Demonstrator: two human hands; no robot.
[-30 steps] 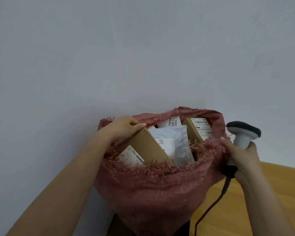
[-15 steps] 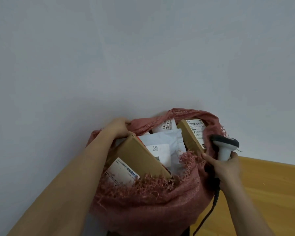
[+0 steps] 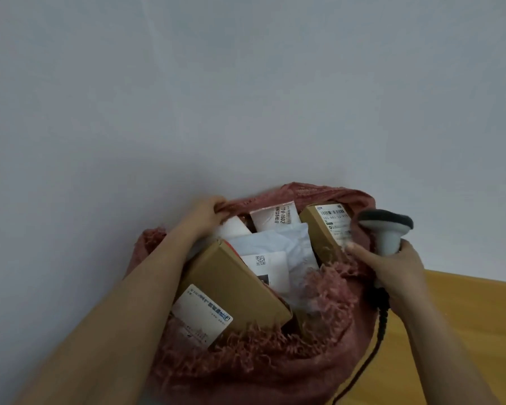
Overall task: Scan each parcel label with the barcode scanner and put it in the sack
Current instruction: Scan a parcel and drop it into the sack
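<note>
A frayed red woven sack [image 3: 263,366] stands open in front of me, full of parcels. A brown box with a white label [image 3: 231,287] leans at the front left. Behind it lie a white poly mailer [image 3: 278,252], a white-pink packet [image 3: 272,219] and a second brown labelled box [image 3: 324,229] at the right. My left hand [image 3: 203,216] grips the sack's far rim. My right hand [image 3: 392,267] holds the grey barcode scanner [image 3: 387,229] and its fingers touch the sack's right rim; the black cable [image 3: 371,346] hangs down.
A pale wall fills the view behind the sack. A wooden table top [image 3: 465,331] lies at the lower right, under my right forearm.
My left hand left the front brown box and took hold of the sack's far rim. My right hand with the scanner moved in to the right rim. The sack mouth stands wider.
</note>
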